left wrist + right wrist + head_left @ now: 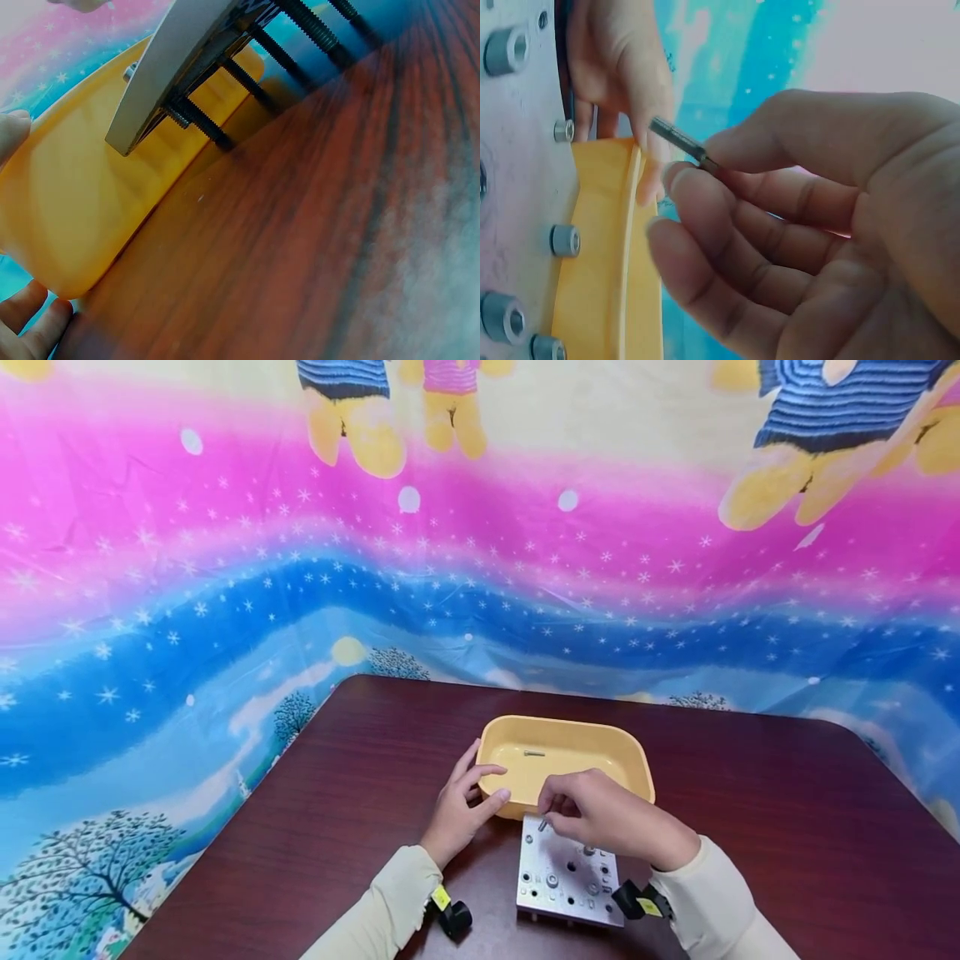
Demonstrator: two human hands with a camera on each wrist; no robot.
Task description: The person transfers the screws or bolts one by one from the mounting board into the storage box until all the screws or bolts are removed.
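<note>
My right hand (pixel 603 814) pinches a small metal screw (pixel 676 139) between thumb and index finger, its threaded end pointing away from the fingertips. In the head view this hand is over the far end of a silver metal plate (pixel 551 853). Several socket-head screws (pixel 566 241) stand in the plate, and threaded shanks (pixel 247 79) stick out below it. My left hand (pixel 456 810) grips the near left corner of a yellow plastic bin (pixel 564 723), thumb at the front rim and other fingers round the side.
Another screw (pixel 534 753) lies on the bin's floor. The bin stands just behind the plate on a dark reddish wooden table (pixel 390 752). A printed cloth (pixel 480 568) hangs behind the table. Each wrist carries a small black camera (pixel 454 918).
</note>
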